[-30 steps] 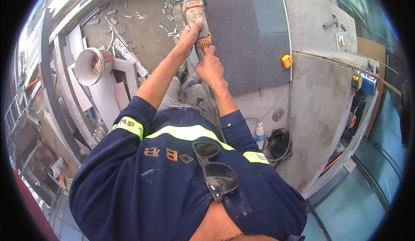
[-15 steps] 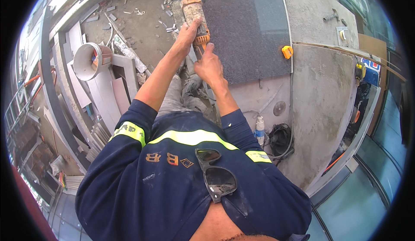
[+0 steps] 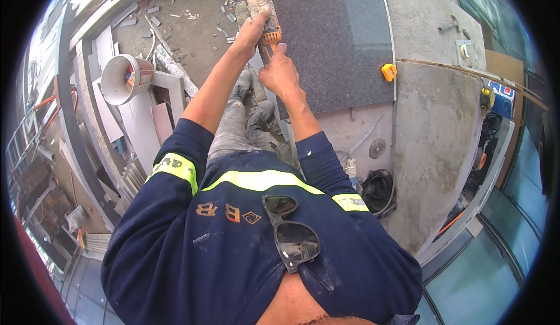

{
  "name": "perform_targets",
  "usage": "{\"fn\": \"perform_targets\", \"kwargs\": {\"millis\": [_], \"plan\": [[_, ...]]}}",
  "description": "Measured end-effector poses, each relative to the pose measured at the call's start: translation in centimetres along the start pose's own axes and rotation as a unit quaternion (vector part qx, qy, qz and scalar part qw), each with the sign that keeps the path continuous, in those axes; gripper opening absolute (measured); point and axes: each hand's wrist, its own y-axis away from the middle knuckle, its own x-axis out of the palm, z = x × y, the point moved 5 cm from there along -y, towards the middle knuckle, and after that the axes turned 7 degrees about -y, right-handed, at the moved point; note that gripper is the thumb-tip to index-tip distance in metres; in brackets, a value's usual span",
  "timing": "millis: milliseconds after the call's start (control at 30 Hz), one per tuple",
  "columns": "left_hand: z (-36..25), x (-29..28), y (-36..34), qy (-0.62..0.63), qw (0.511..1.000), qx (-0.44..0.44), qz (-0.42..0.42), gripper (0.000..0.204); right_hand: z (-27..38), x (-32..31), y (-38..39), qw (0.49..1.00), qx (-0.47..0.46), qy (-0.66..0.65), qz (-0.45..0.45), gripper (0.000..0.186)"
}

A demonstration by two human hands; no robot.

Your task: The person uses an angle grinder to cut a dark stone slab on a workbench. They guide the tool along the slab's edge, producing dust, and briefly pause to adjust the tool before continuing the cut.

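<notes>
Both my arms reach forward to an orange and grey angle grinder [image 3: 261, 1] held at the left edge of a dark speckled stone slab [image 3: 338, 39]. My left hand [image 3: 254, 27] wraps the grinder's body from the left. My right hand [image 3: 280, 71] grips its orange rear handle just below. The grinder's disc is hidden at the top of the picture. The slab lies flat on a grey concrete surface [image 3: 431, 127]. My legs in grey trousers and dusty shoes [image 3: 242, 86] stand beside the slab's left edge.
A small yellow object [image 3: 388, 72] sits at the slab's right edge. A white bucket [image 3: 119, 79] and pale cut boards [image 3: 146, 121] lie left. Rubble scraps litter the ground ahead. A plastic bottle [image 3: 350, 169], a round disc [image 3: 377, 148] and a coiled black cable [image 3: 379, 191] rest near my right side.
The grinder and both hands have moved farther forward along the slab's left edge, toward the top of the picture. My arms are stretched out more.
</notes>
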Motion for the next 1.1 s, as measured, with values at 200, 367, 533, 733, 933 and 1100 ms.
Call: {"fn": "perform_targets", "kwargs": {"millis": [200, 367, 533, 733, 933, 1100], "plan": [[1.8, 1.1, 4.2, 0.001, 1.0, 0.009, 0.012, 0.046, -1.0, -0.4, 4.4, 0.999, 0.027, -0.006, 0.02, 0.07], [1.0, 0.7, 1.6, 0.006, 1.0, 0.009, 0.007, 0.05, -1.0, -0.2, 1.6, 1.0, 0.014, 0.004, 0.006, 0.07], [-0.3, 0.0, -1.8, 0.0, 1.0, 0.016, -0.005, 0.051, -0.4, 0.1, -1.7, 1.0, -0.009, 0.013, -0.003, 0.073], [-0.1, -0.1, -0.6, 0.024, 0.999, -0.027, 0.015, 0.054, -0.2, -0.1, -0.5, 1.0, -0.001, 0.0, -0.001, 0.073], [2.3, 1.5, 4.7, 0.018, 1.0, -0.014, 0.006, 0.052, -2.0, -0.3, 4.7, 1.0, 0.019, -0.005, -0.002, 0.066], [1.9, 2.0, 5.5, 0.044, 0.999, 0.018, 0.008, 0.038, -3.5, 0.4, 4.9, 0.999, 0.032, -0.022, -0.02, 0.059]]}}
